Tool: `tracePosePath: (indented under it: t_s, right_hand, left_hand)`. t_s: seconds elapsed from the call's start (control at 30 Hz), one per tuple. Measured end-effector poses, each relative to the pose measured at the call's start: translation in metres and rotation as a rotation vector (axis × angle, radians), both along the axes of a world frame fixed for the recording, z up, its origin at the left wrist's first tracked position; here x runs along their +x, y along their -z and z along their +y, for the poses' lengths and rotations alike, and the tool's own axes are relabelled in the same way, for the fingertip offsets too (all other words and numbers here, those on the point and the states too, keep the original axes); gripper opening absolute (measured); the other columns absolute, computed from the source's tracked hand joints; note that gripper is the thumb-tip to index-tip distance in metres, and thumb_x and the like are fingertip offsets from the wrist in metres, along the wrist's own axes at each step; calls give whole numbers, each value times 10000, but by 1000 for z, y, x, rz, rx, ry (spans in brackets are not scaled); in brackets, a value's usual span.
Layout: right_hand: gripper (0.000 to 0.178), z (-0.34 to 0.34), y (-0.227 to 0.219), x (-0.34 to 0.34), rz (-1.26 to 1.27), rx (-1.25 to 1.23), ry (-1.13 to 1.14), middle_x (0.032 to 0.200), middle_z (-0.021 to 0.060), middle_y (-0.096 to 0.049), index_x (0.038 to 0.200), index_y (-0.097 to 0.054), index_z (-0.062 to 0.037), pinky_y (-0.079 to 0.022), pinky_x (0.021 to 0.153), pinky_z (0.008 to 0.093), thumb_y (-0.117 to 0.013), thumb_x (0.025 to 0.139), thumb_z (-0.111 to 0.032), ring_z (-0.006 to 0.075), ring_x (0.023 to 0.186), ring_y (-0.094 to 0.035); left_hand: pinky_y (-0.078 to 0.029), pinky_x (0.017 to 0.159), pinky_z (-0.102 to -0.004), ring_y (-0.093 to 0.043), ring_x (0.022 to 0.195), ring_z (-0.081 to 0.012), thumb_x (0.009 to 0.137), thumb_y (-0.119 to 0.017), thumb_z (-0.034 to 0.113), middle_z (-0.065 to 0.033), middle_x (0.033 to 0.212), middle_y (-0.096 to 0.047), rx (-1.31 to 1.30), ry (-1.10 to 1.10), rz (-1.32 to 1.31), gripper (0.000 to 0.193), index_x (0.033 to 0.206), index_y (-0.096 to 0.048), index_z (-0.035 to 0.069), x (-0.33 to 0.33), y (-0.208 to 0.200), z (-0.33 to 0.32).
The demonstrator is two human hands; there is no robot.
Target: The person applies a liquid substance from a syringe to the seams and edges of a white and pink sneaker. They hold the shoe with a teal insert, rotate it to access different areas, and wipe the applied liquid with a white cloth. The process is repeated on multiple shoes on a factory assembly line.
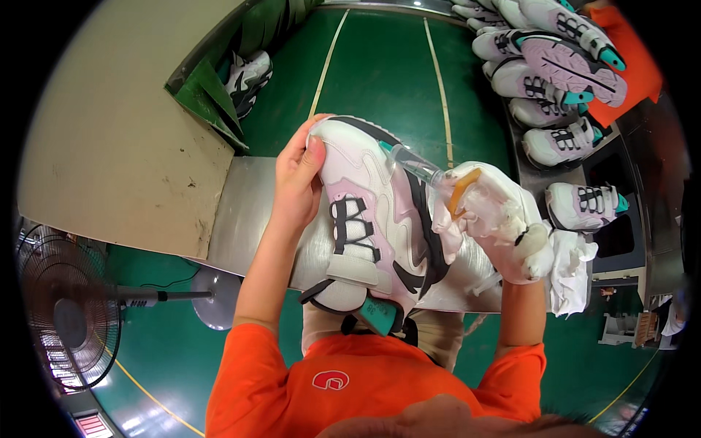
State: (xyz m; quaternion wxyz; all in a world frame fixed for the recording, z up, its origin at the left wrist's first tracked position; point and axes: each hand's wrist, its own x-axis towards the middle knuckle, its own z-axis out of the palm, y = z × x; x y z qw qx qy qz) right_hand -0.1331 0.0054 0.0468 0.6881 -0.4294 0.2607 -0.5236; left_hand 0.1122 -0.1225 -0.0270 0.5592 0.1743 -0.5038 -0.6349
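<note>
A white, pale pink and black sneaker (380,175) lies tilted in front of me, toe pointing away. A teal last (377,315) shows in its heel opening. My bare left hand (301,164) is closed on the toe end, thumb on the upper. In a white glove, my right hand (500,219) grips a clear syringe (416,165) with a teal tip. That tip is at the seam between upper and black sole edge, on the shoe's right side near the toe. A yellowish band (463,191) shows by the gloved fingers, which partly hide the syringe.
A green conveyor belt (380,73) with pale lines runs away from me. Several similar sneakers (544,106) crowd a rack at right. Another sneaker (250,80) sits by green flaps (208,102) at left. A white cloth (573,274) hangs at the metal edge. A fan (69,310) stands lower left.
</note>
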Motion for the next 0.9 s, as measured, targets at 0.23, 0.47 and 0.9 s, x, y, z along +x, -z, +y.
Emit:
tracePosePath:
  t_s: [0.23, 0.47, 0.9]
  right_hand:
    - [1115, -8, 14, 15, 12, 181, 170, 977, 230, -613, 1286, -444, 152, -508, 656, 299, -899, 425, -391, 227, 701, -597]
    - [1066, 2, 46, -1, -104, 62, 132, 954, 272, -618, 1269, -456, 169, -480, 630, 304, -819, 378, -291, 242, 666, -580]
    - [1116, 32, 48, -24, -29, 204, 188, 969, 263, -626, 1252, -443, 210, -516, 631, 291, -861, 371, -331, 259, 718, -628]
  left_hand:
    - [-443, 979, -297, -577, 1112, -167, 1013, -534, 294, -101, 1205, -608, 114, -47, 20, 466, 1325, -486, -48, 3, 18, -8]
    - [-463, 959, -294, -601, 1078, -171, 1022, -512, 315, -105, 1174, -630, 216, -83, -2, 444, 1288, -518, -41, 1, 17, -6]
    - [-494, 902, -285, -629, 1007, -156, 1037, -477, 286, -109, 1112, -652, 234, -145, -32, 361, 1185, -567, -32, -1, 21, -7]
